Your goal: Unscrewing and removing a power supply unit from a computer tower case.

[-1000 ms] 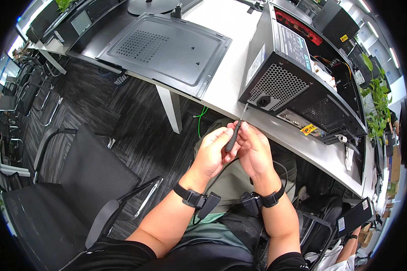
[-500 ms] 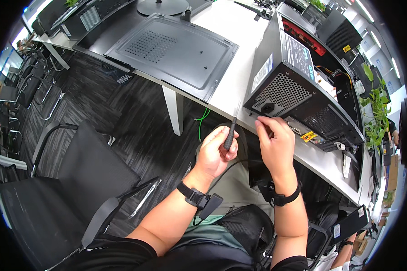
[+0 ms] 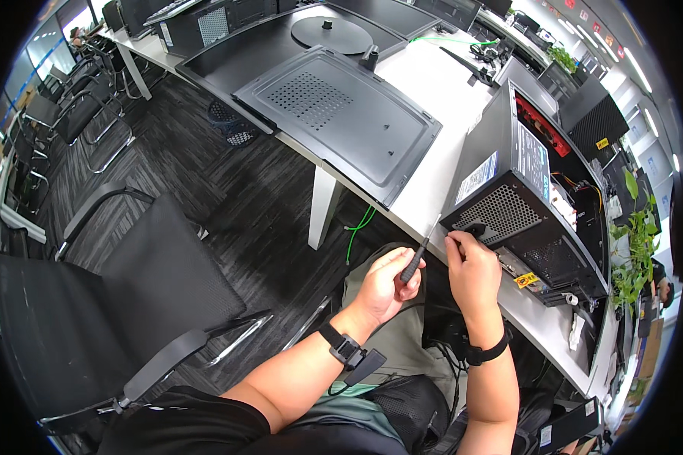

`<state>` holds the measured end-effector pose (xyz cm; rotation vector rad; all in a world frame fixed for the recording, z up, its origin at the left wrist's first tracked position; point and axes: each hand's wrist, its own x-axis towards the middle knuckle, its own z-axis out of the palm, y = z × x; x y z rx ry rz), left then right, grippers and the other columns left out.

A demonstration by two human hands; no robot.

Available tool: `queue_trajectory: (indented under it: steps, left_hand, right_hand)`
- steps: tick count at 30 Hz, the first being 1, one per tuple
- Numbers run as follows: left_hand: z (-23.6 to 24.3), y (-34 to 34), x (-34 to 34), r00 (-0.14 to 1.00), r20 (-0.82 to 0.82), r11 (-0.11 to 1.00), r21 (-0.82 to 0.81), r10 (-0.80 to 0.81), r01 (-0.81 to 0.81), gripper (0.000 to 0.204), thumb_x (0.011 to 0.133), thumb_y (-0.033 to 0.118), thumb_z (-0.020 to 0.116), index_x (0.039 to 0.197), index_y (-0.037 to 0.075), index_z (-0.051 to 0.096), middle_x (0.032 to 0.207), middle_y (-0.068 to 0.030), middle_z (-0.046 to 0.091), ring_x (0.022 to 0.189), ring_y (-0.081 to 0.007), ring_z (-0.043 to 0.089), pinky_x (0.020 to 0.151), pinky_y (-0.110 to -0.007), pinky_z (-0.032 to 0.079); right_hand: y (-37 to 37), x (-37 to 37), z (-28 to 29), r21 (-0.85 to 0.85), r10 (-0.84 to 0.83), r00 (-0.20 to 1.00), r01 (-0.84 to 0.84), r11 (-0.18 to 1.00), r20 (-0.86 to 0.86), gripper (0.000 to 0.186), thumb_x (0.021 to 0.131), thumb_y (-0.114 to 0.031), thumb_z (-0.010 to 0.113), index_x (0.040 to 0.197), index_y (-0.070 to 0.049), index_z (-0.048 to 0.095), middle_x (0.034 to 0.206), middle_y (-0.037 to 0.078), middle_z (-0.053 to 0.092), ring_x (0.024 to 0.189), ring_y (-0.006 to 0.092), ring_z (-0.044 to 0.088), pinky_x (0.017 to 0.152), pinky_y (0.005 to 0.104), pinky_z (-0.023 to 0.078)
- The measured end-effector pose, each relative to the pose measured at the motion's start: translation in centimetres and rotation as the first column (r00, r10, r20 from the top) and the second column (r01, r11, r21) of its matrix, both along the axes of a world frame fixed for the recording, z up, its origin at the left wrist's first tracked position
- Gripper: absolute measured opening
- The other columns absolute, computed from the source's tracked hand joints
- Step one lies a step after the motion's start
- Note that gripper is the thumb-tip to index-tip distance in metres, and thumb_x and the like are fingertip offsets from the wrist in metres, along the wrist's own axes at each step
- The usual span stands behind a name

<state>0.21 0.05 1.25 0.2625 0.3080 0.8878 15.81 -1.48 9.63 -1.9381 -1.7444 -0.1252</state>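
Still clasping the screwdriver (image 3: pixel 413 268) in the left hand (image 3: pixel 385 288), but, unlike a second ago, with the right hand (image 3: pixel 474 277) off it, bunched by the computer case (image 3: pixel 514 211), impossible to tell whether pinching anything.

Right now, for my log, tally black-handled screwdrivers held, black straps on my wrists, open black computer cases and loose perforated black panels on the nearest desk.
Screwdriver: 1
Wrist straps: 2
Open case: 1
Loose panel: 1
Total: 5
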Motion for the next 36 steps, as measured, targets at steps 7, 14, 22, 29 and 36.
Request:
queue_trajectory:
  steps: [7,14,22,29,36]
  left_hand:
    - [-0.2,0.0,0.1,0.998,0.046,0.999,0.015,0.046,-0.046,0.028,0.113,0.024,0.049,0.103,0.001,0.062,0.069,-0.0059,0.058,0.056,-0.0126,0.046,0.053,-0.027,0.036]
    - [-0.3,-0.1,0.3,0.998,0.015,0.998,-0.012,0.054,-0.054,0.027,0.113,0.024,0.05,0.102,0.002,0.062,0.069,-0.0053,0.058,0.056,-0.0115,0.045,0.053,-0.026,0.036]
    - [-0.8,-0.1,0.8,0.991,-0.038,0.991,-0.04,0.128,-0.13,0.027,0.111,0.027,0.054,0.101,0.003,0.062,0.066,-0.0038,0.055,0.056,-0.0113,0.045,0.053,-0.026,0.034]
    - [-0.3,-0.2,0.9,0.991,-0.063,0.992,-0.038,0.116,-0.118,0.024,0.11,0.026,0.056,0.103,0.004,0.063,0.066,-0.003,0.057,0.054,-0.0123,0.046,0.053,-0.027,0.035]
    - [0.0,-0.2,1.3,0.98,-0.168,0.978,-0.157,0.107,-0.134,0.023,0.11,0.026,0.055,0.102,0.006,0.063,0.067,-0.002,0.058,0.054,-0.0108,0.047,0.052,-0.027,0.035]
  right_hand:
    - [0.3,-0.6,0.0,-0.082,-0.065,0.994,0.072,0.994,0.092,0.015,0.099,-0.024,0.071,0.099,-0.009,0.075,0.081,0.014,0.076,0.073,0.0364,0.074,0.066,0.0443,0.058]
    - [0.7,-0.9,-1.2,0.015,-0.066,0.958,0.064,0.998,0.28,0.012,0.099,-0.024,0.071,0.098,-0.011,0.071,0.081,0.011,0.077,0.068,0.0334,0.074,0.059,0.042,0.059]
    - [1.2,-3.5,1.4,0.116,0.131,0.991,-0.129,0.985,-0.009,0.011,0.1,-0.016,0.071,0.102,-0.005,0.07,0.075,0.014,0.071,0.066,0.0349,0.07,0.06,0.0427,0.053]
    - [7.3,-6.4,2.6,-0.023,0.2,0.978,-0.201,0.979,-0.053,0.021,0.103,-0.023,0.066,0.104,-0.003,0.072,0.083,0.019,0.074,0.08,0.0405,0.073,0.073,0.0486,0.057]
    - [11.0,-7.6,1.7,0.088,0.212,0.967,-0.201,0.976,-0.139,0.027,0.103,-0.022,0.065,0.112,0.002,0.071,0.089,0.026,0.074,0.086,0.0456,0.072,0.078,0.0511,0.058]
